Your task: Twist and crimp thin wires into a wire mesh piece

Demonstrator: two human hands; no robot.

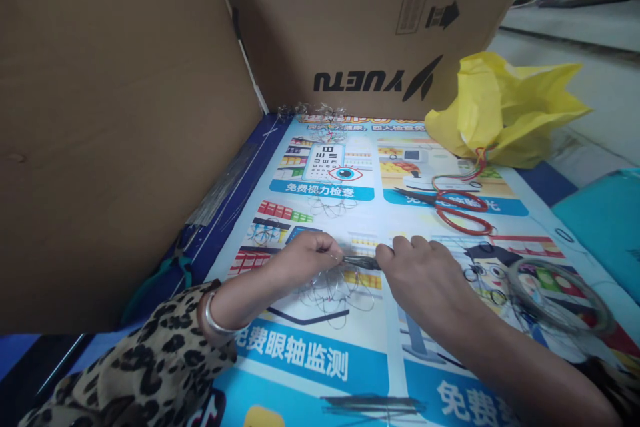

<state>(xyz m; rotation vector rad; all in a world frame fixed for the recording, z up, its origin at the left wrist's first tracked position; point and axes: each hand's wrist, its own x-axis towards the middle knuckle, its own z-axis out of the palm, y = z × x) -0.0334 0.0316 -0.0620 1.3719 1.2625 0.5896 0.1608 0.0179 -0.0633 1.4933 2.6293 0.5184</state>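
Observation:
My right hand [425, 273] is closed around a pair of pliers [367, 262], with dark tapered jaws pointing left and handles hidden under the palm. At the jaws' tip, my left hand [313, 255] pinches a thin wire [336, 256], mostly covered by the fingers. Just below the hands lies a flower shape of looped wire [327, 290] on the printed poster [395, 347]. Farther up the poster is another looped wire shape [330, 205]. Scissors with red handles [465, 203] lie beyond my right hand.
Cardboard walls [350, 27] stand at the left and back. A yellow bag [500, 110] sits back right, near a teal package [607, 227]. A wire coil [600, 310] lies right. Straight dark wires [373, 404] lie in front; a teal-handled tool [183, 267] is left.

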